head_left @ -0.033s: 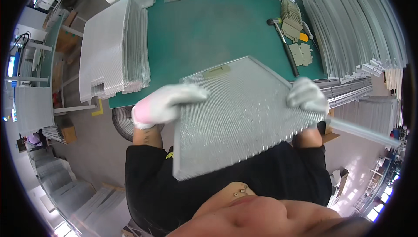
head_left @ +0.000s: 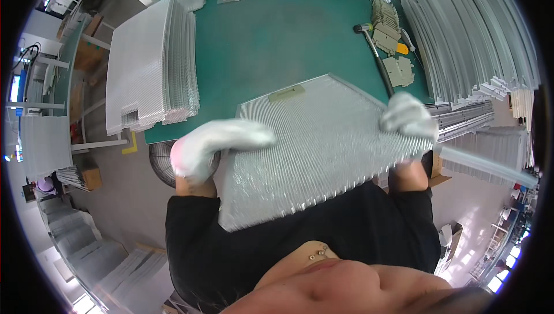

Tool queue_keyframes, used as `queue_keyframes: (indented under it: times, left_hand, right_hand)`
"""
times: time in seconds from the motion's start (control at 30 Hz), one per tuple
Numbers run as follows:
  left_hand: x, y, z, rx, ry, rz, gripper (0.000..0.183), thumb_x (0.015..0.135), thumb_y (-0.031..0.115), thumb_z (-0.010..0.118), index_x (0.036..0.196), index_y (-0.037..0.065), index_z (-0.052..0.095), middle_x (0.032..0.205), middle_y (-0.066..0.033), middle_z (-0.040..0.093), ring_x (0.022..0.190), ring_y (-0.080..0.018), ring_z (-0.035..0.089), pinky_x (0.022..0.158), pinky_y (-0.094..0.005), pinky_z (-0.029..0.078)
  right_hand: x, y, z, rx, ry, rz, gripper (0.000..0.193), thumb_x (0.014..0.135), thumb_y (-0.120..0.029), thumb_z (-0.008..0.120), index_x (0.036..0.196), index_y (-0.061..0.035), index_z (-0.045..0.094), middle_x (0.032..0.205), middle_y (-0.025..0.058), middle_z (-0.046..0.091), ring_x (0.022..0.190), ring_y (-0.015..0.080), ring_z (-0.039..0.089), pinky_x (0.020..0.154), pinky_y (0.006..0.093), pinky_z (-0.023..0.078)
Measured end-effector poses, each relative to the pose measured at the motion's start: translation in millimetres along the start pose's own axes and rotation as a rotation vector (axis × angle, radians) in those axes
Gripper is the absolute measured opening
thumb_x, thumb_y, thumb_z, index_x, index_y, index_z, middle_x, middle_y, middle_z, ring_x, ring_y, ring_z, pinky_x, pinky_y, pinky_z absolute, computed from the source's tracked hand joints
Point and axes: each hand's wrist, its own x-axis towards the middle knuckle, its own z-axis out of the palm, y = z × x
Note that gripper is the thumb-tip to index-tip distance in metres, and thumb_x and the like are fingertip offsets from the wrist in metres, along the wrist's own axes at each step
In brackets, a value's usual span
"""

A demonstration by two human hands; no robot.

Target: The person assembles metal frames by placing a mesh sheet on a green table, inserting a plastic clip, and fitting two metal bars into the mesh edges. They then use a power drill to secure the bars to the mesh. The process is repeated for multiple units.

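A silver ribbed mesh filter panel [head_left: 311, 147] is tilted in front of my body, its far corner over the green table. Thin metal framing runs along its far edges, and its near right edge shows bare ridges. My left hand [head_left: 222, 144], in a white glove with a pink cuff, laps over the panel's left edge, fingers together on its face; the thumb is unclear. At the right corner my gloved right hand [head_left: 408, 119] is closed round the edge. A blurred metal strip [head_left: 487, 166] juts out rightward beside it; whether it joins the panel I cannot tell.
The green table [head_left: 277, 37] carries a stack of mesh sheets [head_left: 138, 63] at left. Beyond my right hand lie a hammer [head_left: 378, 57], beige plates [head_left: 399, 72] and an orange-ended tool [head_left: 402, 49]. Long metal strips [head_left: 467, 37] are piled at right. A fan [head_left: 161, 161] stands below the left edge.
The panel's near left corner has shifted slightly up and left. My left hand has turned a little, and the right hand has risen slightly. The strip's outer end has swung slightly rightward.
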Motion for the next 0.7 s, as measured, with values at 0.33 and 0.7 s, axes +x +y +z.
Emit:
queue_keyframes:
  times: [0.33,0.7]
  left_hand:
    - [25.4,27.1,11.1,0.294,0.779,0.636,0.031,0.096,0.029,0.063,0.082,0.005,0.051,0.073,-0.0073,0.056,0.063,-0.019,0.054,0.057,-0.0344,0.046]
    - [-33.4,-70.2,5.7,0.37,0.029,-0.095,0.03,0.087,0.017,0.055,0.113,0.005,0.066,0.118,-0.0147,0.065,0.116,-0.0346,0.058,0.101,-0.0453,0.044]
  right_hand:
    - [51.1,15.5,34.2,-0.044,0.134,0.153,0.028,0.099,-0.031,0.06,0.099,-0.0048,0.053,0.075,0.011,0.063,0.063,0.0213,0.06,0.048,0.0314,0.046]
    - [-5.6,-30.3,23.3,0.082,-0.306,-0.121,0.004,0.09,-0.006,0.052,0.091,-0.0073,0.049,0.092,0.0134,0.065,0.075,0.0218,0.064,0.063,0.031,0.049]
